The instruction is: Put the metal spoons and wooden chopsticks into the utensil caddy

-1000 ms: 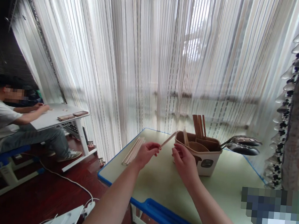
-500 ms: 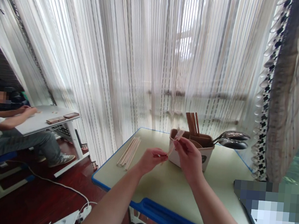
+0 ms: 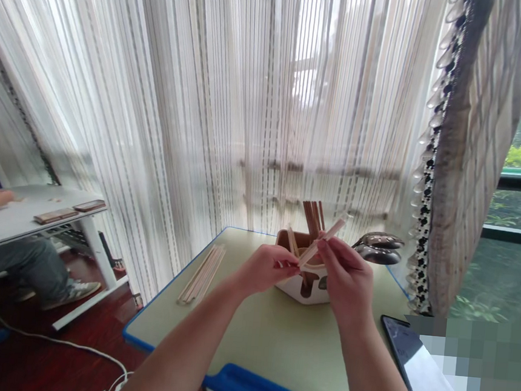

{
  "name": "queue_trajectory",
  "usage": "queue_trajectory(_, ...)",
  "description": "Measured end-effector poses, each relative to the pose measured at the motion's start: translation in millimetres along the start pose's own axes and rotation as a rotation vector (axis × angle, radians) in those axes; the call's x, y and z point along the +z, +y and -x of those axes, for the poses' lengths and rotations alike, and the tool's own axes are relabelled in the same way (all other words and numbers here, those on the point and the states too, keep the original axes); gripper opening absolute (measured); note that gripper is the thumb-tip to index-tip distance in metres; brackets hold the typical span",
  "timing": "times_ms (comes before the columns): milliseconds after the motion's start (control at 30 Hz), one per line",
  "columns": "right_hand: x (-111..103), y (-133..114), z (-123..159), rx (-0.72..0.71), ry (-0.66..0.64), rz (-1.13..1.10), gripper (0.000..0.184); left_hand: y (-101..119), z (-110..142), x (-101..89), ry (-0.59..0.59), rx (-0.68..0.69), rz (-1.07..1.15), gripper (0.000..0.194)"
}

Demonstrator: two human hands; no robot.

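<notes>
Stick packet tilted rightward (two-handed).

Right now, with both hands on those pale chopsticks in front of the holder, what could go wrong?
Dropping: the held pale chopsticks, seemingly in a clear sleeve, are only pinched by the left hand and right hand, so they might slip.
Knocking: the utensil holder stands just behind the hands; a jerk could catch the brown chopsticks or metal ladles.
Nudging: the right forearm is close to the dark-edged screen device; a sideways sweep might shift it.
</notes>
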State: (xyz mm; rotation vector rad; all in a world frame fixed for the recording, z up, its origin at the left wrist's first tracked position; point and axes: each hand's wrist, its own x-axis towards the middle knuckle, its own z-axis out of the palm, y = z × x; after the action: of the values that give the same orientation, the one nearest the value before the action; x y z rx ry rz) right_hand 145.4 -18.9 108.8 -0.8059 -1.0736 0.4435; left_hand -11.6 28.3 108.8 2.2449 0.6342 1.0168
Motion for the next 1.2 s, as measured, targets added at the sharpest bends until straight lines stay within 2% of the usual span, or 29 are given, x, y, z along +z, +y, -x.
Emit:
queue_trajectory(133,-7,2,-8,-0.002,0.082,-0.022,0.029,2,-10,13.2,-0.024,-0.026,0.059,0.022)
queue_trajectory(300,-12,10,-15,0.047,0.079,-0.07,0.028,-8,-6,40.3,0.119,-0.024,0.086,0.024)
queue_trajectory(467,-11,19,-17,0.144,0.045,-0.03,0.031,-26,2,58.7,0.171,-0.118,0.192,0.025)
queue_trajectory(667,-10,25,-18,0.138,0.019,0.038,0.028,-40,3,62.5,0.184,-0.167,0.221,0.027)
queue_trajectory(900,-8,17,-14,0.131,0.019,0.07,0.028,-34,2,65.9,0.189,-0.165,0.245,0.028)
queue_trajectory(1100,-3,15,-10,0.101,0.026,0.047,0.027,-36,4,71.1,0.279,-0.13,0.153,0.028)
queue_trajectory(1200,-4,17,-12,0.103,0.021,0.037,0.029,-37,4,71.1,0.288,-0.13,0.151,0.027)
